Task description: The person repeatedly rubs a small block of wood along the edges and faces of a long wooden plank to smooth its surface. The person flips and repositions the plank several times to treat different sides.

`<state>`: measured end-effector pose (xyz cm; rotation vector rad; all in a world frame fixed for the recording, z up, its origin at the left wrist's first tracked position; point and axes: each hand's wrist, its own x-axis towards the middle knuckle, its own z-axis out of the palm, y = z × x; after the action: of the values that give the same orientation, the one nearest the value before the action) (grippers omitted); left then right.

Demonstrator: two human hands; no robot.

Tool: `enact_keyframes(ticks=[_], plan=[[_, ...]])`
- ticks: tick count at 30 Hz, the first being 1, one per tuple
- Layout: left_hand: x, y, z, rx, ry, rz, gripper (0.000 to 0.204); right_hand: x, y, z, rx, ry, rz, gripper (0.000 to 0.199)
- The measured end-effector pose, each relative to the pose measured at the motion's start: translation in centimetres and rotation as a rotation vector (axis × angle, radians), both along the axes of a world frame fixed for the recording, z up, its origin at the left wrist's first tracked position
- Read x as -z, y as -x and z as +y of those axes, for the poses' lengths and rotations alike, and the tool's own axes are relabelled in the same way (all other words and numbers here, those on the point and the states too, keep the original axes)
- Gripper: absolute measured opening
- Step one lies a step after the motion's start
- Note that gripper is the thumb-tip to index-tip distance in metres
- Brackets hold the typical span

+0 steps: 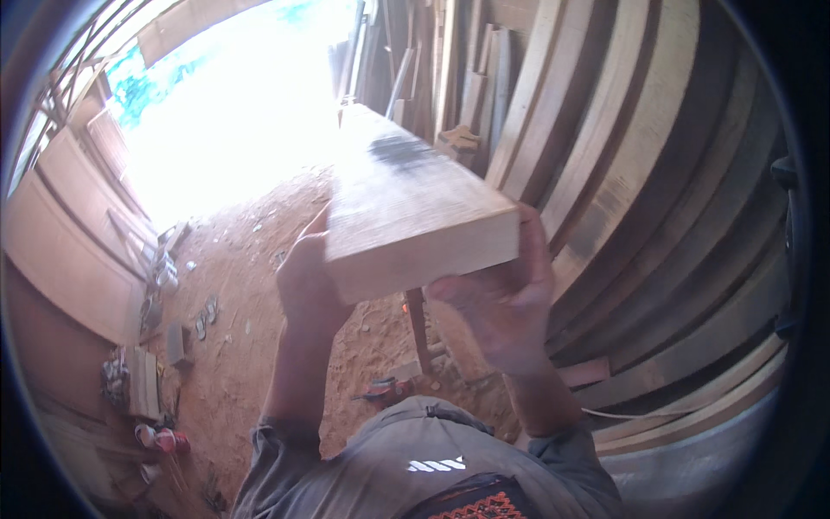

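Left hand [309, 275] clasps left edge of plank [415, 203]; fingertips hidden. Plank's up over dirt floor [233, 268], long axis pointing away. Right hand [514, 311] wraps right near corner, thumb low. Best: 2 hands loaded evenly, far end supported against tipping.

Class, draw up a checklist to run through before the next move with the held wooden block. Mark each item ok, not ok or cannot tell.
1. Left grip on the wooden block: ok, against its left side.
2. Right grip on the block: ok, at the near right corner.
3. Top face free of marks: not ok, a dark patch shows toward the far end.
4. Underside sound: cannot tell, it is hidden.
5. Floor free of loose things: not ok, sandals lie at the left.
6. Gap between right grip and the long boards on the right: cannot tell from this view.
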<state>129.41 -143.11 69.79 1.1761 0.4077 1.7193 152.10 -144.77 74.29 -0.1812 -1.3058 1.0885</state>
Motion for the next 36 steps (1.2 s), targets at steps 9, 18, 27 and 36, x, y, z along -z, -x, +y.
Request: enact_keyframes(ticks=[9,18,27,36], plan=[[3.7,6.7,-1.4,-0.817,-0.415,0.949,0.053,1.7,2.4,-0.9,0.040,-0.075,-0.062,0.075],[4.4,7.2,-0.1,-0.634,-0.142,0.573,0.055,1.2,1.9,-0.8,0.103,-0.117,-0.099,0.069],[9.6,-5.0,1.2,0.153,0.697,0.247,0.078,13.3,-5.0,-6.1,0.300,0.689,-0.160,0.048],[19.2,-11.5,-3.5,0.599,0.830,0.071,0.102,19.2,-11.2,-12.0,0.675,0.661,-0.642,0.055]])
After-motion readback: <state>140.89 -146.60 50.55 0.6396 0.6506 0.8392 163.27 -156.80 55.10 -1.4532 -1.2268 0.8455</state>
